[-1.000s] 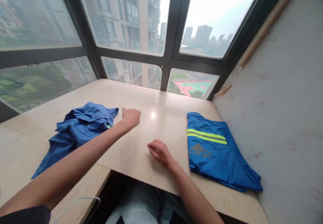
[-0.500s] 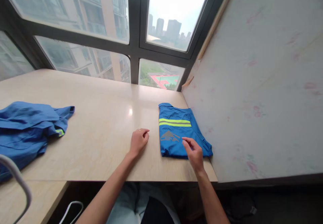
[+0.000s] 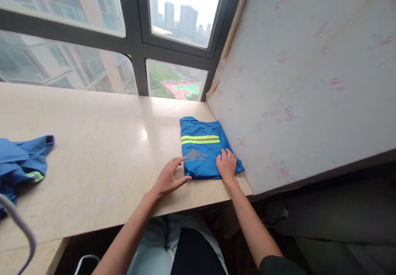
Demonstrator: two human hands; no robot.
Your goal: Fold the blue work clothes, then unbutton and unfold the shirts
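Garment (image 3: 201, 148) lies folded on the worktop (image 3: 105, 143), my left hand (image 3: 167, 180) at its left edge with grip apart, my right hand (image 3: 227, 164) resting on top, whose grip I cannot tell from here

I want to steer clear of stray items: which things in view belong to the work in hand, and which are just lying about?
In the work:
folded garment, right hand on it, left hand at its left edge
table beneath

Seemingly just lying about:
crumpled garment, untouched
grey tube
white cord
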